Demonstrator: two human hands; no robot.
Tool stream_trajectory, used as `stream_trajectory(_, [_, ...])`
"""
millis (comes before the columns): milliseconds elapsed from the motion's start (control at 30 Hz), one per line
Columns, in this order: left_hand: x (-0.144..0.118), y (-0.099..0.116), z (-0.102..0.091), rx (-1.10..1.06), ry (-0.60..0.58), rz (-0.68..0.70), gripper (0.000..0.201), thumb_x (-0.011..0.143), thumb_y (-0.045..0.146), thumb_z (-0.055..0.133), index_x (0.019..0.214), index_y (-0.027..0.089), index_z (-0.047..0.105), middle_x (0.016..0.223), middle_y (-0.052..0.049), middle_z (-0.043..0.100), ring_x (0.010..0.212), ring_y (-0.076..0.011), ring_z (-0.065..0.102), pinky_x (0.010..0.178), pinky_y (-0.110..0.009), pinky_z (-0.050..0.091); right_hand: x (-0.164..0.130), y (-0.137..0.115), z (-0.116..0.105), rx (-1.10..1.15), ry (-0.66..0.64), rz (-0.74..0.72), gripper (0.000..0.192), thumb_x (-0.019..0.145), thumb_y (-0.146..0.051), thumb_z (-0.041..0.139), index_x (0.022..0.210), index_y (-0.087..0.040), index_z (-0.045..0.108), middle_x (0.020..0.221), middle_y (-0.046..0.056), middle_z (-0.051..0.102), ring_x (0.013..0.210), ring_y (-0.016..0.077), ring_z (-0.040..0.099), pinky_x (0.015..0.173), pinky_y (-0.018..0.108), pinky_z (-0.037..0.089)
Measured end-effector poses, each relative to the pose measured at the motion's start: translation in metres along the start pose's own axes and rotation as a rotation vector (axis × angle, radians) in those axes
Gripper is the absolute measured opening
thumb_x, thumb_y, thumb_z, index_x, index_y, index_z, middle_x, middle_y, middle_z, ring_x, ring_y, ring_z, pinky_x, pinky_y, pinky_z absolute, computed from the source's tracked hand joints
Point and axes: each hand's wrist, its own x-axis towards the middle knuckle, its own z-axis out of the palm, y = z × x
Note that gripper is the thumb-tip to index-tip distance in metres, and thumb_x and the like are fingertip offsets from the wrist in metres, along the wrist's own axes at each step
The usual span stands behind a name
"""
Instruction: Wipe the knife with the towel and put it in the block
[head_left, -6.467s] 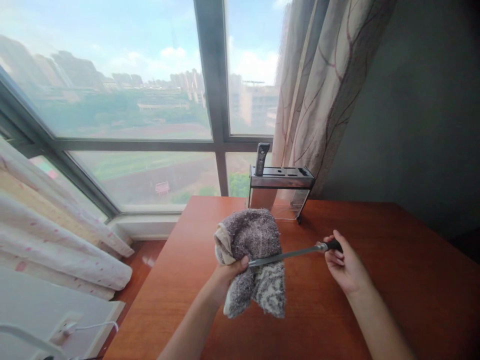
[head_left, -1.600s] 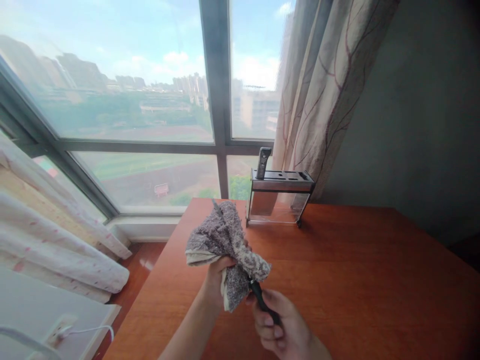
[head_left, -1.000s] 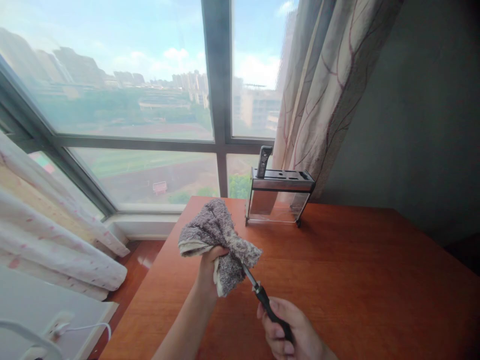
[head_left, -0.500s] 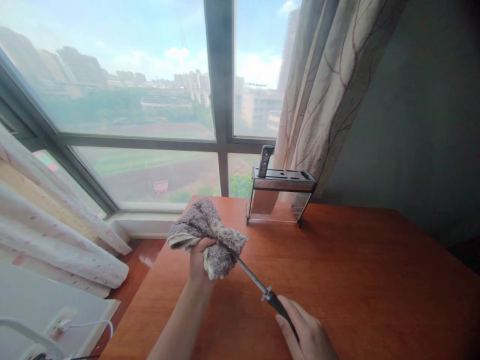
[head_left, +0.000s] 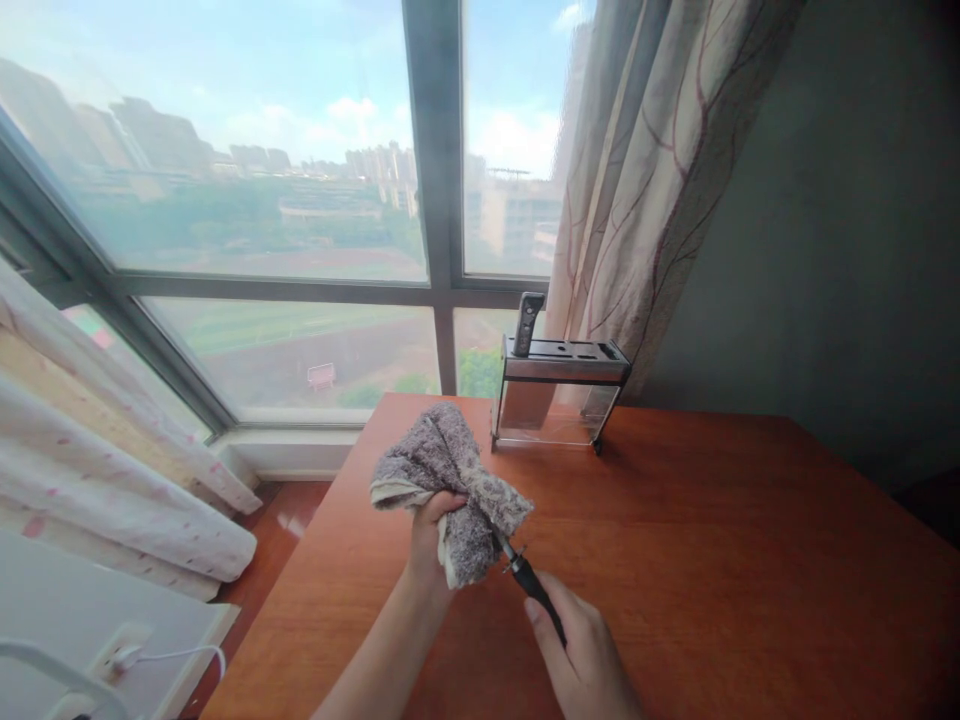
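My left hand [head_left: 433, 540] is closed around a fluffy grey-purple cloth [head_left: 450, 470] with a pale edge. The cloth wraps the metal rod of a honing steel [head_left: 537, 592], hiding most of it. Only a short bit of rod near the guard shows. Closed on the black handle, my right hand [head_left: 581, 645] holds the steel from the lower right. Both hands are above the front part of the wooden table.
A knife block [head_left: 566, 372] with clear sides stands at the table's [head_left: 712, 540] back edge, a dark-handled knife [head_left: 528, 322] upright in it. Windows, a patterned curtain [head_left: 630, 170] and a dark wall lie behind. At the lower left, a white cable [head_left: 180, 652] runs from a wall socket.
The cloth and my left hand have moved right along the rod, close to the guard. My right hand has shifted slightly up and left, and less of the rod shows.
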Motion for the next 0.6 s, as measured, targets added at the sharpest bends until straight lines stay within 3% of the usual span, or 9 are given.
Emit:
stream_trajectory(133, [0.000, 0.005, 0.000, 0.020, 0.025, -0.008, 0.040, 0.055, 0.008, 0.060, 0.094, 0.013, 0.064, 0.067, -0.002, 0.070, 0.070, -0.0260, 0.070, 0.067, -0.036, 0.057, 0.001, 0.000, 0.002, -0.001, -0.048, -0.019, 0.032, 0.094, -0.035, 0.037, 0.113, -0.020, 0.058, 0.099, 0.011, 0.068, 0.091, 0.0218, 0.065, 0.080, 0.027, 0.048])
stream_trajectory(333, [0.010, 0.034, -0.009, -0.004, 0.107, 0.168, 0.034, 0.055, 0.008, 0.058, 0.088, 0.015, 0.064, 0.063, 0.000, 0.068, 0.065, -0.0227, 0.068, 0.062, -0.032, 0.057, -0.012, 0.008, -0.007, 0.092, -0.102, 0.056, 0.034, 0.090, -0.047, 0.041, 0.098, -0.022, 0.062, 0.082, 0.006, 0.066, 0.076, 0.0190, 0.060, 0.070, 0.025, 0.045])
stream_trajectory(433, [0.011, 0.042, -0.013, -0.015, 0.098, 0.216, 0.031, 0.056, 0.008, 0.057, 0.085, 0.015, 0.064, 0.062, 0.000, 0.067, 0.063, -0.0219, 0.068, 0.062, -0.032, 0.057, -0.018, 0.014, -0.014, 0.338, -0.231, 0.261, 0.046, 0.084, -0.060, 0.045, 0.089, -0.018, 0.062, 0.054, -0.002, 0.049, 0.048, 0.0106, 0.043, 0.047, 0.021, 0.033])
stream_trajectory(500, [0.010, 0.043, -0.012, -0.030, 0.071, 0.230, 0.031, 0.055, 0.009, 0.057, 0.085, 0.016, 0.064, 0.064, 0.000, 0.067, 0.065, -0.0219, 0.068, 0.064, -0.032, 0.057, -0.019, 0.018, -0.019, 0.590, -0.347, 0.409, 0.051, 0.080, -0.064, 0.050, 0.088, -0.015, 0.062, 0.048, -0.006, 0.040, 0.039, 0.0059, 0.028, 0.039, 0.019, 0.020])
stream_trajectory(600, [0.009, 0.040, -0.010, -0.060, 0.004, 0.205, 0.030, 0.056, 0.011, 0.057, 0.084, 0.016, 0.064, 0.067, -0.002, 0.068, 0.072, -0.0236, 0.068, 0.067, -0.034, 0.057, -0.017, 0.021, -0.023, 0.939, -0.403, 0.525, 0.048, 0.075, -0.060, 0.060, 0.084, -0.013, 0.064, 0.047, -0.007, 0.039, 0.035, 0.0024, 0.021, 0.036, 0.017, 0.012])
